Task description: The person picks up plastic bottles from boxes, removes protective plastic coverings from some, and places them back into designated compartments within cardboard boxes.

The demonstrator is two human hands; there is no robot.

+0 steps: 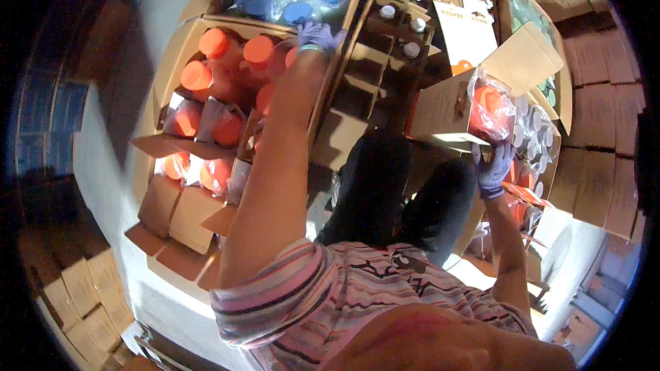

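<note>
My left hand (317, 36), in a purple glove, reaches to the far right corner of a big carton (152, 124) of orange-capped bottles (259, 49). Its fingers are spread at the carton's rim, beside the blue-capped bottles (298, 13) in clear plastic. My gloved right hand (493, 170) grips the lower near corner of a small open cardboard box (443, 108), which is tilted on its side. Inside that box is an orange-topped item (489, 106) wrapped in clear plastic; the box's far flap stands out. My right fingertips are partly hidden beneath it.
Between my hands stands a divided carton (357, 89) with several white-capped bottles (411, 49). Silver-capped bottles (535, 130) are beside my right hand. Open small boxes (192, 216) fill the near left. Stacked cartons (598, 117) line the right.
</note>
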